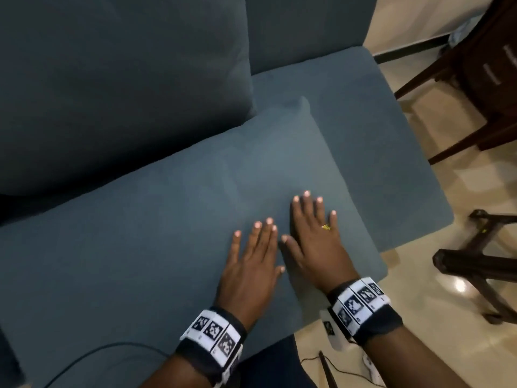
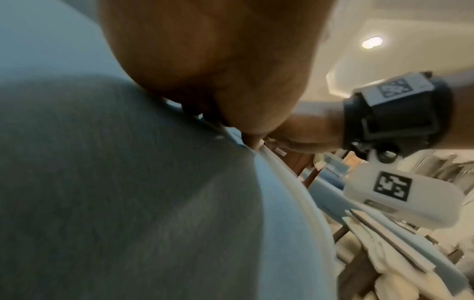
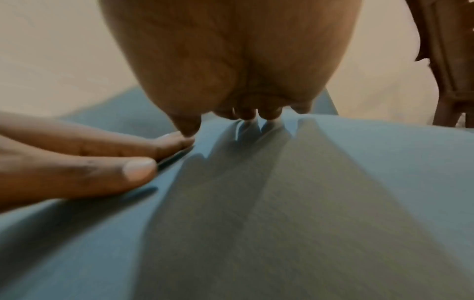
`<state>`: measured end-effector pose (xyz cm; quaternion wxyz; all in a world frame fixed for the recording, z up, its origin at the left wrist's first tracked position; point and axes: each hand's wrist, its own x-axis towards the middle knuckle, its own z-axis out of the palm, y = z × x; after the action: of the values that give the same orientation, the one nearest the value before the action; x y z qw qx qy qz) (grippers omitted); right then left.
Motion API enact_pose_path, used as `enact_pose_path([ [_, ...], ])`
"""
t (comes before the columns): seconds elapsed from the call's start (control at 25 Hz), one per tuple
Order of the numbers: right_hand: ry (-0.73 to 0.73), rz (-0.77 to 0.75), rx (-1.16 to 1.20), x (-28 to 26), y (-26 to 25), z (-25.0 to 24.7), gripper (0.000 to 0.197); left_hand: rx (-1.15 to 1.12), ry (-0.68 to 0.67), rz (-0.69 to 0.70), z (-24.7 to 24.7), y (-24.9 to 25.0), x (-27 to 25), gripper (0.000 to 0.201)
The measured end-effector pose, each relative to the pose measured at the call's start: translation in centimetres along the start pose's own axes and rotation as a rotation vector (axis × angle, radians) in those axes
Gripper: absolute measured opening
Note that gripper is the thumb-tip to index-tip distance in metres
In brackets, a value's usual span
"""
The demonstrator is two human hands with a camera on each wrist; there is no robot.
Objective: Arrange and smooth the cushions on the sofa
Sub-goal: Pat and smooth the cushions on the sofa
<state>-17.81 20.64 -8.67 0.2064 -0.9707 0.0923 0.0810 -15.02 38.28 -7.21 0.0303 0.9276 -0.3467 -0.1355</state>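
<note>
Left hand and right hand flat, side by side on seat cushion, right slightly ahead. Back cushion upright beyond and left of hands. Second seat cushion beyond right hand. Wooden furniture legs on floor, right of hands.
</note>
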Motion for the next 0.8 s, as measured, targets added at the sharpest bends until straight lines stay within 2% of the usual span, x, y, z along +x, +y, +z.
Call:
enact_pose_path([
  [0.08,0.121,-0.056,0.034,-0.4,-2.5,-0.4,0.071,-0.029,0.079,-0.088,-0.3,-1.5,-2.0,0.071],
  [0.16,0.086,-0.164,-0.056,-1.4,-4.8,1.0,0.069,-0.03,0.112,-0.191,0.0,-3.3,-3.5,0.071],
  [0.24,0.002,-0.168,-0.149,-2.1,-6.6,3.5,0.071,0.018,0.106,-0.173,1.0,-5.1,-5.3,0.074],
  [0.32,0.07,-0.126,-0.087,-2.3,-8.7,4.2,0.073,0.016,0.196,-0.171,1.9,-6.6,-7.3,0.066],
  [0.4,0.148,-0.197,-0.124,-3.5,-10.7,4.9,0.074,-0.017,0.254,-0.255,2.5,-7.6,-9.5,0.064],
  [0.52,0.0,-0.266,-0.268,-5.2,-13.0,7.3,0.08,-0.018,0.208,-0.295,4.3,-8.5,-12.6,0.073],
  [0.64,0.054,-0.323,-0.187,-5.2,-15.7,8.3,0.074,-0.049,0.315,-0.345,4.7,-9.5,-14.6,0.065],
  [0.72,0.033,-0.427,-0.224,-5.6,-17.8,9.3,0.072,-0.054,0.29,-0.413,5.1,-10.4,-16.2,0.067],
  [0.8,-0.021,-0.464,-0.299,-6.1,-19.1,10.2,0.075,-0.048,0.26,-0.463,5.8,-11.3,-18.0,0.072],
])
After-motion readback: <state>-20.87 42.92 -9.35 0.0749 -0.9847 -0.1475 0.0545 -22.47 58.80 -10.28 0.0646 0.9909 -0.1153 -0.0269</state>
